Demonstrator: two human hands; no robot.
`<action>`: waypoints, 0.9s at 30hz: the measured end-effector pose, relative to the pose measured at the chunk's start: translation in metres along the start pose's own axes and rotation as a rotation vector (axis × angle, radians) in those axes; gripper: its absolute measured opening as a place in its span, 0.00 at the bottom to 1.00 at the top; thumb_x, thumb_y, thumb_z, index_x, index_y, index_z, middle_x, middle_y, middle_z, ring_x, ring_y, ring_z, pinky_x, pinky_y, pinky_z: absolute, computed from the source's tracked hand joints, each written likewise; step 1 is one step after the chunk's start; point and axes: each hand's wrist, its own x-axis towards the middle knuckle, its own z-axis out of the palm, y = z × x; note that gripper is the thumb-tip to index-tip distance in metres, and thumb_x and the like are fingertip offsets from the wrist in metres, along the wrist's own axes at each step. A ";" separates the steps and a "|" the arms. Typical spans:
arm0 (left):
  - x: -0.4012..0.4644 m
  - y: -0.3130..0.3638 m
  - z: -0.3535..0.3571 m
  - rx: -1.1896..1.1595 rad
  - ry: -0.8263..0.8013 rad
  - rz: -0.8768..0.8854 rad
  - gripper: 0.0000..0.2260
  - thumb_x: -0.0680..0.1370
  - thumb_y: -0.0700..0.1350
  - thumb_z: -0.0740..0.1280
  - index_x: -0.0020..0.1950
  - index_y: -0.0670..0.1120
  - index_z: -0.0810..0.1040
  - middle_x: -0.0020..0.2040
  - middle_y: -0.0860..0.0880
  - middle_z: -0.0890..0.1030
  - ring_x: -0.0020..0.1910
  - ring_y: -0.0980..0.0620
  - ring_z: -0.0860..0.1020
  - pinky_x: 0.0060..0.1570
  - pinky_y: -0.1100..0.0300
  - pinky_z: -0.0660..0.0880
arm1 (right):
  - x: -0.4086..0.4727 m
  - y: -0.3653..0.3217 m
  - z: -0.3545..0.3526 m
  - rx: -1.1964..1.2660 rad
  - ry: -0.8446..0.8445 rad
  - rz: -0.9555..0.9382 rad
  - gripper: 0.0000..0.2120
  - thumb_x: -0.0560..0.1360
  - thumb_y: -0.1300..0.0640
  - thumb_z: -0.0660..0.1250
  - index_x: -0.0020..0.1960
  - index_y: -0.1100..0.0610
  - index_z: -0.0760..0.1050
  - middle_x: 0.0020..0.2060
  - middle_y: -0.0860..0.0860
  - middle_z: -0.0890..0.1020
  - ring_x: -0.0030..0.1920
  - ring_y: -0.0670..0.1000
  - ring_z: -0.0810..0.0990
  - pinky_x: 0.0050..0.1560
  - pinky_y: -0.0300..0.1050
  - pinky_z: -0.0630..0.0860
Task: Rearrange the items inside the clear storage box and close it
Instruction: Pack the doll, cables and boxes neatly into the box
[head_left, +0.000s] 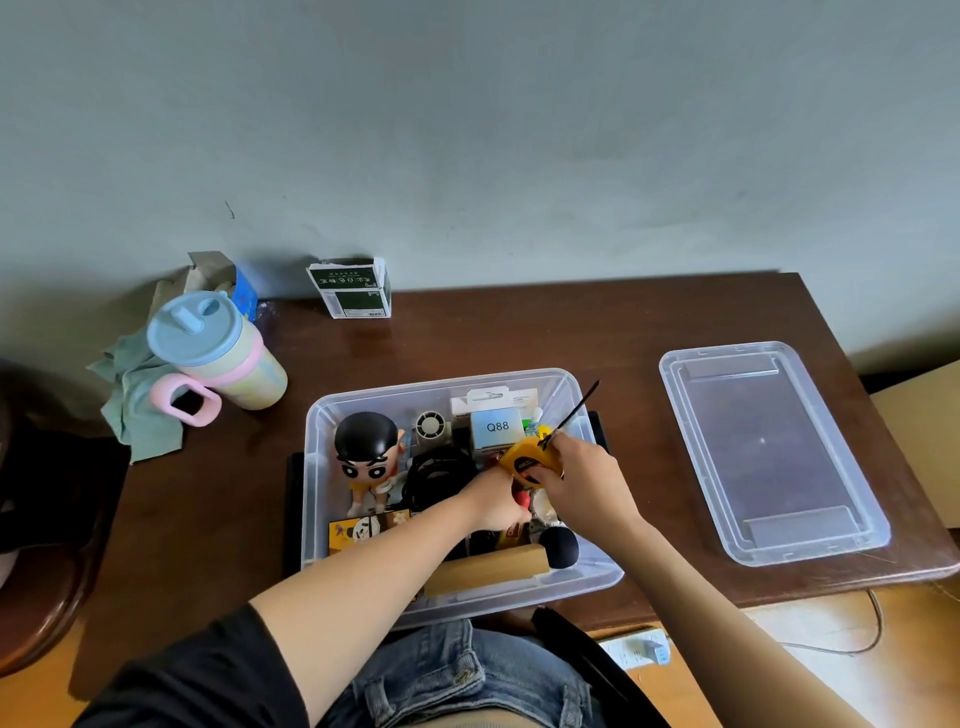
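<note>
1. The clear storage box sits open near the front edge of my dark wooden table, against a grey-green wall.
2. Its lid lies flat on the table, right of the box.
3. A pastel cup stands left of the box.
4. My right hand grips a yellow tape measure above the box's contents.
5. My left hand reaches down among the items beside it; I cannot tell whether it grips anything.
6. Both forearms angle inward over the box's near wall.
</note>
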 end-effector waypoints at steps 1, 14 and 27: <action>0.001 0.000 0.003 0.026 0.007 0.010 0.07 0.75 0.38 0.68 0.47 0.42 0.71 0.43 0.42 0.74 0.45 0.44 0.74 0.46 0.57 0.69 | 0.000 0.000 0.000 0.001 0.001 0.001 0.08 0.76 0.51 0.66 0.49 0.56 0.74 0.41 0.50 0.80 0.37 0.50 0.76 0.38 0.45 0.75; -0.043 -0.025 -0.037 0.086 0.088 0.097 0.07 0.76 0.44 0.68 0.54 0.49 0.81 0.46 0.53 0.78 0.43 0.57 0.76 0.39 0.67 0.71 | -0.001 -0.001 0.004 -0.078 -0.037 -0.045 0.08 0.76 0.51 0.66 0.50 0.54 0.72 0.42 0.49 0.80 0.37 0.50 0.76 0.37 0.44 0.75; -0.073 -0.043 -0.041 0.394 0.118 0.166 0.11 0.80 0.44 0.59 0.53 0.49 0.81 0.56 0.52 0.81 0.52 0.53 0.78 0.53 0.55 0.76 | 0.007 -0.013 0.015 -0.284 -0.112 -0.008 0.03 0.76 0.57 0.63 0.47 0.55 0.69 0.41 0.53 0.79 0.38 0.55 0.77 0.34 0.45 0.71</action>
